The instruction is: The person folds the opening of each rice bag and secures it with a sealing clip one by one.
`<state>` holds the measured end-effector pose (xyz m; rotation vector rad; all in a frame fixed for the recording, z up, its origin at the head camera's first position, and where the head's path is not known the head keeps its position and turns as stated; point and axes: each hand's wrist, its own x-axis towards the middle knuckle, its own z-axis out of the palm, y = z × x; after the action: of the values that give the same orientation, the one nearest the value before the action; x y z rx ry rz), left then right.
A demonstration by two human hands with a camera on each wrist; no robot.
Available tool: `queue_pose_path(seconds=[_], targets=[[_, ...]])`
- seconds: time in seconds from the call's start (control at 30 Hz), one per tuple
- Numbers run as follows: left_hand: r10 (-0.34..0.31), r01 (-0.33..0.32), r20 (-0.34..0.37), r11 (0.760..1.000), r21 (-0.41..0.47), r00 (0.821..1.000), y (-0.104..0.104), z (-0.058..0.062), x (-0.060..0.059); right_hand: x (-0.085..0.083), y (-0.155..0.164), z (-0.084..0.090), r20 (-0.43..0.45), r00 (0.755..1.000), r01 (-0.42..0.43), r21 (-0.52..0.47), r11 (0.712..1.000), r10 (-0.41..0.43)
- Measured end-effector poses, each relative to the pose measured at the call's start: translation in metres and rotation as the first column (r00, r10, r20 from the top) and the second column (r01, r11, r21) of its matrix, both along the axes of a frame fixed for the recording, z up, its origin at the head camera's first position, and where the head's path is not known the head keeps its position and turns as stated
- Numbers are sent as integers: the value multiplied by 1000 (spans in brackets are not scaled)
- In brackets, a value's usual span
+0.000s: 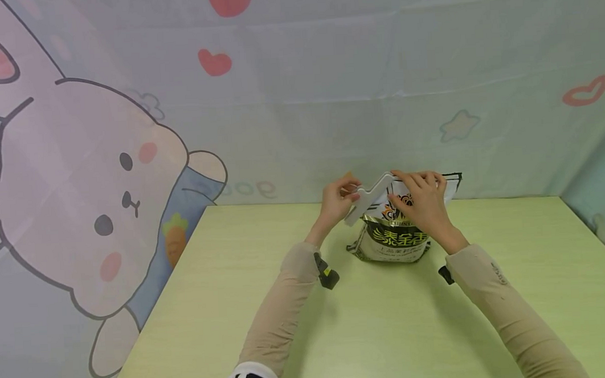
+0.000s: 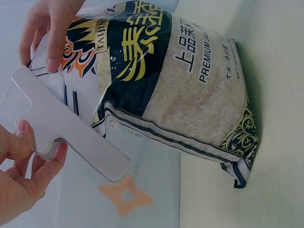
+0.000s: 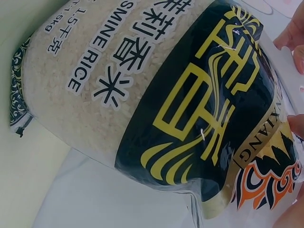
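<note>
A bag of jasmine rice (image 1: 395,241) stands upright near the far edge of the green table (image 1: 267,305), its clear top flattened. My left hand (image 1: 353,193) pinches the wide end of a long white plastic clip (image 1: 371,201), which slants up to the bag's top edge. In the left wrist view, thumb and fingers of the left hand (image 2: 40,142) hold the clip (image 2: 71,128) beside the bag (image 2: 180,90). My right hand (image 1: 401,187) grips the bag's top by the clip's far end; the right hand (image 2: 45,52) shows there too. The right wrist view is filled by the bag (image 3: 156,95).
A cloth backdrop with a cartoon rabbit (image 1: 76,189), hearts and stars hangs right behind the table and along its left side. The table's left edge (image 1: 155,311) runs diagonally toward me. Bare tabletop lies in front of the bag and to its right.
</note>
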<state>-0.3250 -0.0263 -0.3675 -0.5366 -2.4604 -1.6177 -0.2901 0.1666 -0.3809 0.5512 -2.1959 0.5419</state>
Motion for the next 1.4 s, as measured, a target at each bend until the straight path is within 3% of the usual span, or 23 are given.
queue_pose_path(seconds=[0.33,0.57,1.4], targets=[[3,-4,-23,999,-52,1000,4,4,0,0,0,1,20,999,34,-1,999,-34],[-1,-1,-28,998,-56,1000,6,7,-1,1,0,2,56,998,42,-11,999,-41],[3,-3,-8,999,-43,1000,12,15,3,4,1,2,45,998,47,-12,999,-47]])
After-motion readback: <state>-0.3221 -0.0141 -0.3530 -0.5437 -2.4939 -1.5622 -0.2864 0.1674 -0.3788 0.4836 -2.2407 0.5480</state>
